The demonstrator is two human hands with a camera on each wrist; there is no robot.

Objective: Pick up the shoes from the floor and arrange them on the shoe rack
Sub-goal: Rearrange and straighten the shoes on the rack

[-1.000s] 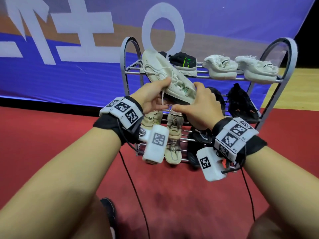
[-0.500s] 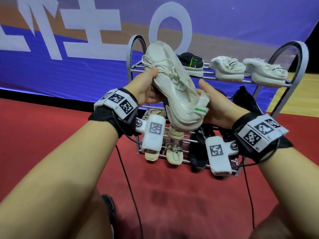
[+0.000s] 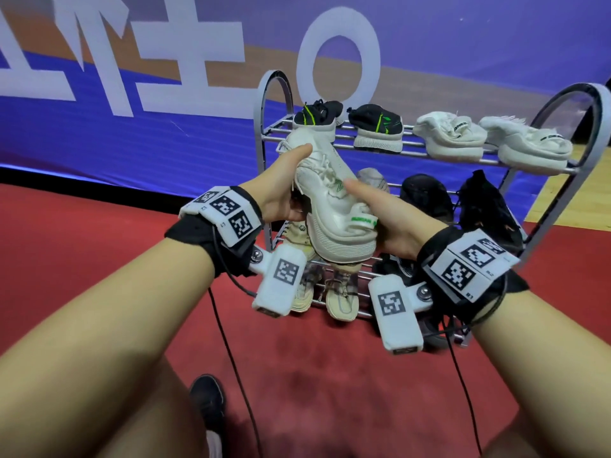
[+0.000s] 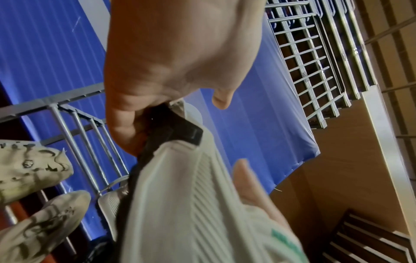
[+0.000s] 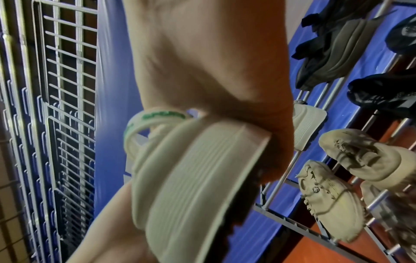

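A white sneaker (image 3: 330, 206) with a green heel tab is held in the air before the metal shoe rack (image 3: 264, 140), heel toward me and toe pointing up at the rack's left side. My left hand (image 3: 281, 190) grips its forepart, thumb over the laces. My right hand (image 3: 386, 213) grips the heel end, thumb on the upper. In the left wrist view the left hand (image 4: 171, 71) curls round the sneaker's ribbed sole (image 4: 180, 195). In the right wrist view the right hand (image 5: 213, 62) clasps the heel (image 5: 191, 178).
The top shelf bears two black shoes (image 3: 377, 127) and two white fluffy slippers (image 3: 449, 137). Dark shoes (image 3: 426, 196) fill the middle shelf's right; beige shoes (image 3: 340, 292) sit lower left. A blue banner (image 3: 132, 143) hangs behind. My black shoe (image 3: 206, 401) stands on the red floor.
The sneaker went from lying across between my hands to heel toward me with its toe raised. My right hand slid from its side to the heel, and the view drew closer to the rack.
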